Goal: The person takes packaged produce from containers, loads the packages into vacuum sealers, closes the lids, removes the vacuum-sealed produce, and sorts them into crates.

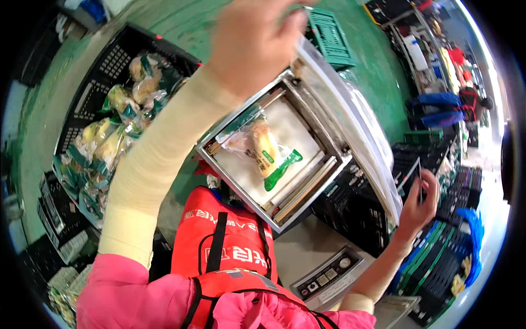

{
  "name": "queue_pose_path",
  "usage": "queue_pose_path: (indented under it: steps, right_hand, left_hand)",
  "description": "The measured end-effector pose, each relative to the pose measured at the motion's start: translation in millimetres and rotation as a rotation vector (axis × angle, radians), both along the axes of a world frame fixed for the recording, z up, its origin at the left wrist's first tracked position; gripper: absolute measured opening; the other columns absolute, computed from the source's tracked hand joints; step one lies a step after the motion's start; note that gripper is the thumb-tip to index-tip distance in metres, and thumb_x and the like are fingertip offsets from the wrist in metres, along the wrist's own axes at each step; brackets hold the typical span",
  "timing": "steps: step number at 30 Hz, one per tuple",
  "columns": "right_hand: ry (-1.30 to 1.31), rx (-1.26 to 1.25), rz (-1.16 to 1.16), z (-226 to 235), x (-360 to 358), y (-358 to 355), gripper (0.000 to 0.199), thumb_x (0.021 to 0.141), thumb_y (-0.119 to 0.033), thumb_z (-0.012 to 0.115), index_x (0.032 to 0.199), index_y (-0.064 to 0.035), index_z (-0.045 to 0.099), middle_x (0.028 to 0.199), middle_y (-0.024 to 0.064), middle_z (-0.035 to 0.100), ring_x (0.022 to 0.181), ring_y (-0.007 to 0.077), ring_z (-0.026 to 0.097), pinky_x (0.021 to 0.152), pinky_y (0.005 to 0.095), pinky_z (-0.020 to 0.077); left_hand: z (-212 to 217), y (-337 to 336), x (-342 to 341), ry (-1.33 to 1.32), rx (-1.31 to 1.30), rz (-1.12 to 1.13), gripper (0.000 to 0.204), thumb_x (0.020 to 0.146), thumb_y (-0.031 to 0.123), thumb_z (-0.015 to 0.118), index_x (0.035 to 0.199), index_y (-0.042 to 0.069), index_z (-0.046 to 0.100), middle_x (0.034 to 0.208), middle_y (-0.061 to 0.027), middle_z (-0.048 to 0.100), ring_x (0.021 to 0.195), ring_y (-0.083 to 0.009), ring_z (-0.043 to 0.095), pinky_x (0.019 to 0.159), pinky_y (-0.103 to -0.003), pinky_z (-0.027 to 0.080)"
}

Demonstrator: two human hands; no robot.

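Note:
A vacuum sealing machine (276, 222) stands before me with its clear lid (350, 120) raised. On its white bed lies a clear and green plastic bag (266, 148) with a pale yellow vegetable inside, tilted. My left hand (249, 46) is lifted above the machine's far left corner, near the top of the lid. Motion smears its fingers, and what they hold, if anything, is unclear. Beyond the lid's right edge, my right hand (419, 205) has its fingers curled beside a thin dark edge. Whether it grips that edge is hard to make out.
At left, a black crate (118, 60) holds several bagged vegetables (104, 140). A green crate (331, 41) sits on the green floor beyond the machine. Stacked black crates (433, 268) stand at right. The control panel (329, 277) faces me. Another person (449, 107) is far right.

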State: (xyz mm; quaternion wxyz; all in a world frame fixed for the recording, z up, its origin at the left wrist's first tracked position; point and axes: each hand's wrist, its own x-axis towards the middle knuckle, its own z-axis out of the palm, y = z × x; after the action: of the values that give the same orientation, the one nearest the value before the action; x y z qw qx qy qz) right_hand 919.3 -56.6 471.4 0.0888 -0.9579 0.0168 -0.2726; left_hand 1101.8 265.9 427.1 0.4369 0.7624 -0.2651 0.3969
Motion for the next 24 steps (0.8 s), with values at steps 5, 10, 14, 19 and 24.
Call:
queue_pose_path:
  steps: [5, 10, 14, 19, 24]
  right_hand:
    - [0.787, 0.603, -0.16, -23.5, -16.6, -71.1, 0.023, 0.083, -0.004, 0.052, 0.105, 0.0015, 0.057, 0.096, 0.0088, 0.06, 0.086, 0.0125, 0.056, 0.077, 0.0247, 0.0453]
    - [0.573, 0.504, -0.072, -111.3, -90.0, -8.6, 0.03, 0.078, -0.001, 0.049, 0.107, 0.0001, 0.054, 0.103, 0.0159, 0.057, 0.098, 0.0292, 0.055, 0.085, 0.0335, 0.0435]
    - [0.49, 0.277, -0.23, -212.9, -153.5, 75.5, 0.036, 0.079, -0.008, 0.047, 0.114, -0.0019, 0.05, 0.121, 0.0199, 0.045, 0.112, 0.0366, 0.041, 0.096, 0.0449, 0.0298]
    - [0.32, 0.175, -0.367, -331.4, -192.4, 101.6, 0.033, 0.083, -0.01, 0.044, 0.114, -0.0027, 0.051, 0.122, 0.0191, 0.047, 0.113, 0.036, 0.042, 0.094, 0.0456, 0.0313]
    - [0.344, 0.137, -0.38, -349.4, -192.1, 117.9, 0.031, 0.088, -0.018, 0.04, 0.113, -0.0027, 0.052, 0.122, 0.0192, 0.048, 0.114, 0.0354, 0.044, 0.093, 0.0475, 0.0329]
  left_hand:
    - [4.4, -109.7, 36.5, 0.447, 0.846, -0.146, 0.031, 0.087, 0.028, 0.047, 0.109, 0.009, 0.058, 0.107, -0.0163, 0.06, 0.099, -0.03, 0.058, 0.083, -0.039, 0.046]
    - [-82.8, -35.0, -39.0, 0.628, 0.822, -0.399, 0.035, 0.09, 0.024, 0.045, 0.12, 0.008, 0.052, 0.115, -0.0128, 0.056, 0.105, -0.0289, 0.053, 0.092, -0.04, 0.039]
    - [-177.8, 19.5, -113.4, 0.636, 0.667, -0.229, 0.033, 0.082, 0.007, 0.049, 0.114, 0.003, 0.055, 0.118, -0.0113, 0.055, 0.115, -0.0258, 0.048, 0.099, -0.04, 0.034]
    - [-295.2, 30.5, -151.9, 0.598, 0.679, -0.161, 0.045, 0.075, 0.001, 0.047, 0.118, 0.008, 0.051, 0.128, -0.0059, 0.048, 0.123, -0.0216, 0.041, 0.104, -0.04, 0.029]
    - [-301.4, 49.0, -152.1, 0.622, 0.658, -0.153, 0.041, 0.075, 0.003, 0.05, 0.116, 0.01, 0.053, 0.129, -0.0042, 0.047, 0.12, -0.0218, 0.042, 0.103, -0.039, 0.03]
